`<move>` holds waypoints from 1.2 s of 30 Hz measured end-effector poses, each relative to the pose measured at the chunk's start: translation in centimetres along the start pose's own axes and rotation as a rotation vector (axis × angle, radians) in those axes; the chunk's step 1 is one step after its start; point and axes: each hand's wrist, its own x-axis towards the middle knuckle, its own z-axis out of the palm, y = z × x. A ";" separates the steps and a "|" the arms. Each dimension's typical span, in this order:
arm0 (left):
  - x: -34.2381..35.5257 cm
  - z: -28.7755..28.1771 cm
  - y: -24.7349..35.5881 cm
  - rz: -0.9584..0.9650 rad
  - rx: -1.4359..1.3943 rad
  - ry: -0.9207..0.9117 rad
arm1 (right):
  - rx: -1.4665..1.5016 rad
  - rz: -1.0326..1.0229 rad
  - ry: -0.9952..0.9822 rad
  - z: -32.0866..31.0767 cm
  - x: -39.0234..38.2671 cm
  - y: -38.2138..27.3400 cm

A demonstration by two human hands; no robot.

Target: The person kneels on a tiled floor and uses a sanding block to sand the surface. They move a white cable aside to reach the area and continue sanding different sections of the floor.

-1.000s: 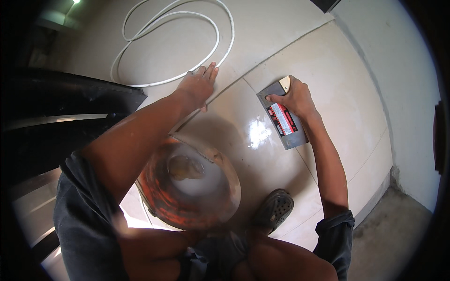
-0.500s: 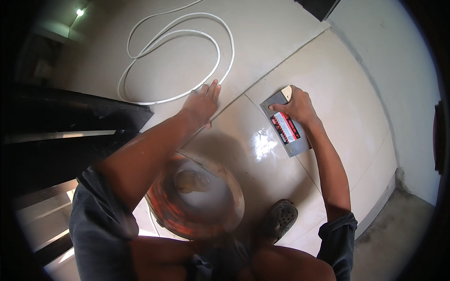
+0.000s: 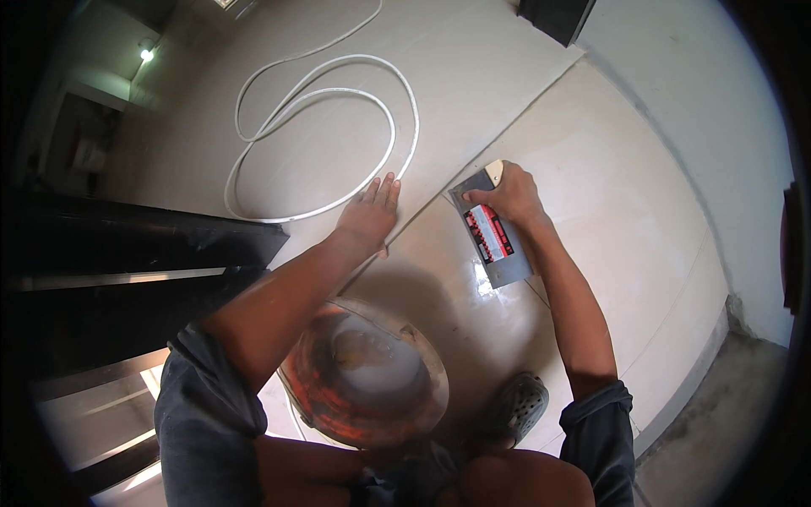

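Note:
My right hand (image 3: 515,196) grips a flat trowel (image 3: 512,272), its thumb pressed on the grey blade and its fingers around the pale handle at the upper end. A red, black and white label covers part of the blade. The trowel is over the light floor tiles, near the joint between them; contact with the floor cannot be made out. My left hand (image 3: 369,221) rests flat on the floor, fingers stretched out beside a looped white cable (image 3: 300,213). Below that arm stands a stained orange bucket (image 3: 325,404) holding cloudy water and a yellowish lump (image 3: 353,348).
Black slatted furniture (image 3: 144,249) stands at the left. A pale wall (image 3: 718,110) runs along the right, and a dark block-like object (image 3: 556,19) is at the far edge. My clog-shod foot (image 3: 525,406) is right of the bucket.
The view has shifted a little, so the scene sits lower. My right hand has moved the trowel slightly left toward the tile joint. My left hand stays on the floor.

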 end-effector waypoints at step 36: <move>1.1 2.1 -2.0 0.041 -0.039 0.056 | -0.541 -0.101 0.325 -2.2 -25.6 9.8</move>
